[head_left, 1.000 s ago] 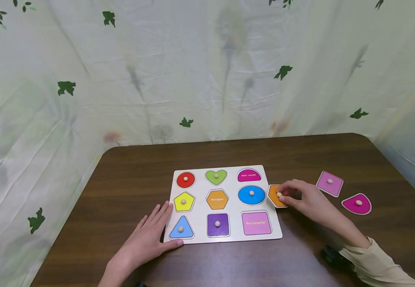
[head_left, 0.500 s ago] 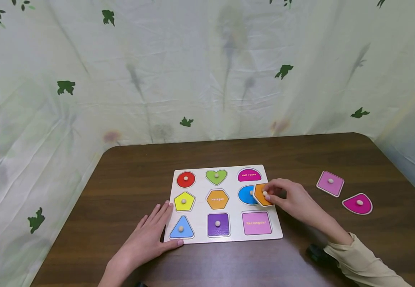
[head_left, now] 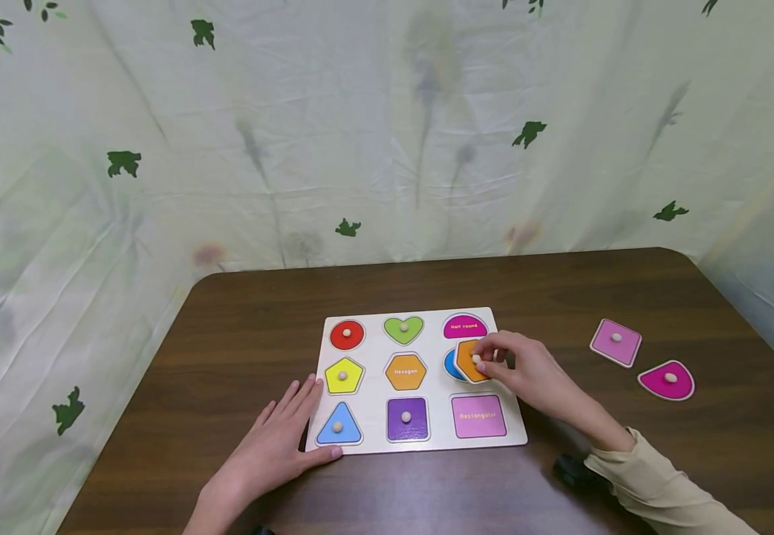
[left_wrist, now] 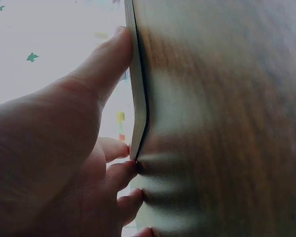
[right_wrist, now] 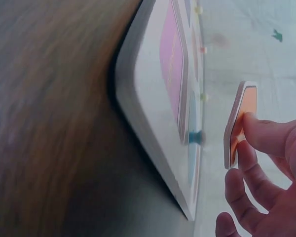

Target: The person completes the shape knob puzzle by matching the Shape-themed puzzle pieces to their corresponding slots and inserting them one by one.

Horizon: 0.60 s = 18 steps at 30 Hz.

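Observation:
A white shape puzzle board [head_left: 374, 405] lies on the table. My right hand [head_left: 527, 371] pinches the small knob of an orange hexagon puzzle piece [head_left: 466, 364], which hangs above the board and covers much of the blue oval piece [head_left: 451, 364]. In the right wrist view the hexagon piece [right_wrist: 247, 106] is clear of the board, between thumb and fingertips. My left hand [head_left: 270, 438] rests at the board's near-left corner, fingers straight, thumb along the front edge. The orange recess [head_left: 405, 371] marked Hexagon is bare, as are the Half round [head_left: 465, 326] and Rectangular [head_left: 479, 416] recesses.
A pink rectangle piece [head_left: 616, 342] and a magenta half-round piece [head_left: 666, 380] lie on the brown table [head_left: 628, 282] to the right. Red circle [head_left: 347, 335], green heart, yellow pentagon, blue triangle and purple square pieces sit in the board. A patterned curtain [head_left: 387, 148] hangs behind.
My right hand has carried the orange hexagon piece leftward from the board's right edge to above the blue oval. The left hand and the board stay put.

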Each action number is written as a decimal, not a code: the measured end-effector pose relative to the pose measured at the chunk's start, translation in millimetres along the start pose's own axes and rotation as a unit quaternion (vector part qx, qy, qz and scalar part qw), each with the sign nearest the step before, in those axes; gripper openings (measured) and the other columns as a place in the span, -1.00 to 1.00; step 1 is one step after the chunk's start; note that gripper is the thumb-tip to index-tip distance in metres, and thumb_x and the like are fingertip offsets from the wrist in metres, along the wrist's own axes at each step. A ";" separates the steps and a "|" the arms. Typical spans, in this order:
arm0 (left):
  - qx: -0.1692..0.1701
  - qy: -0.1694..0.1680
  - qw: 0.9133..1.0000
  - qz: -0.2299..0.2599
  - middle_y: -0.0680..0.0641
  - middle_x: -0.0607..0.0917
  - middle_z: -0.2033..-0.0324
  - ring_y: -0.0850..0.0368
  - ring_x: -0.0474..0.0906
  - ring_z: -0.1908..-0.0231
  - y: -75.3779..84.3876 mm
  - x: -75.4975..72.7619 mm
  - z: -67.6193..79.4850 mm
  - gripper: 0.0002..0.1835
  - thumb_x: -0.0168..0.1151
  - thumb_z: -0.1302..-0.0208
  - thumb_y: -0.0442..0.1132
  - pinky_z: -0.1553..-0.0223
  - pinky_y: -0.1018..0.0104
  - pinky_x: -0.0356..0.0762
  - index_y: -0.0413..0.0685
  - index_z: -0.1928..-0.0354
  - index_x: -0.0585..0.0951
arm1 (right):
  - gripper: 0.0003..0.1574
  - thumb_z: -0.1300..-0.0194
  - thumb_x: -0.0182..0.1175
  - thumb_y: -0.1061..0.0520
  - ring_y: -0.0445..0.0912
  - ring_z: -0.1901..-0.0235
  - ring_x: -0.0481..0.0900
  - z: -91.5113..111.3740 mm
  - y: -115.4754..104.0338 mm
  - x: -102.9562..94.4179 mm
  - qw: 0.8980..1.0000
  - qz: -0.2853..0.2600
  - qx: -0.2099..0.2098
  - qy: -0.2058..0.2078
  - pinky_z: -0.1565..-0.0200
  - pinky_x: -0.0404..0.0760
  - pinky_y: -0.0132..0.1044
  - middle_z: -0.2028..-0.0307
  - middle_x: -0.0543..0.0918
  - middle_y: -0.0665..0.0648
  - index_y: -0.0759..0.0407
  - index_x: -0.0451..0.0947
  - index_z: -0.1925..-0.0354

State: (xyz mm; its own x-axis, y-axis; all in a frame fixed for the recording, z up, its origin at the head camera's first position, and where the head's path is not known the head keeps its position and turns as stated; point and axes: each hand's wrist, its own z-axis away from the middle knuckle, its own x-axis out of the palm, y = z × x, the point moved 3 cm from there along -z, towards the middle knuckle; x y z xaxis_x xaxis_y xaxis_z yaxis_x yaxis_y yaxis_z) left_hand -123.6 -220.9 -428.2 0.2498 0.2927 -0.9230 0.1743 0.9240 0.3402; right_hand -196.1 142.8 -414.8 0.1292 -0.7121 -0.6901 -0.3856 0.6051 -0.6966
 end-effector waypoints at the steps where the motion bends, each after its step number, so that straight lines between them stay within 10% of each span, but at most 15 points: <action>1: 0.000 0.001 1.000 0.000 -0.07 0.08 -0.52 -0.18 -0.06 -0.48 0.0 0.0 0.1 0.19 0.23 -0.01 0.50 -0.35 -0.31 -0.01 -0.05 -0.54 0.09 | -0.76 -0.17 0.44 0.15 -0.14 0.27 0.50 -0.7 -0.9 1.1 1.000 -0.001 0.002 -0.001 0.29 0.53 -0.28 0.30 0.60 -0.15 -0.06 0.65 0.18; 18: 0.003 -0.002 1.000 -0.003 -0.08 0.07 -0.52 -0.17 -0.07 -0.48 0.7 -0.9 0.1 0.18 0.25 -0.03 0.47 -0.35 -0.30 -0.02 -0.05 -0.54 0.09 | -0.83 -0.20 0.42 0.13 -0.19 0.34 0.53 -10.1 -16.4 19.4 0.999 -0.044 -0.011 0.004 0.29 0.53 -0.28 0.39 0.61 -0.18 -0.08 0.65 0.24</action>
State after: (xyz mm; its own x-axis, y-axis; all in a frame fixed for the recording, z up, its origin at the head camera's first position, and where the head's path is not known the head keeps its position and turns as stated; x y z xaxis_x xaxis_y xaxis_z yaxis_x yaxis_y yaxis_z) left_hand -123.6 -220.5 -427.1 0.2520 0.2871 -0.9242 0.1816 0.9240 0.3365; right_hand -196.5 115.5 -414.8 0.1555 -0.7654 -0.6245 -0.3938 0.5317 -0.7498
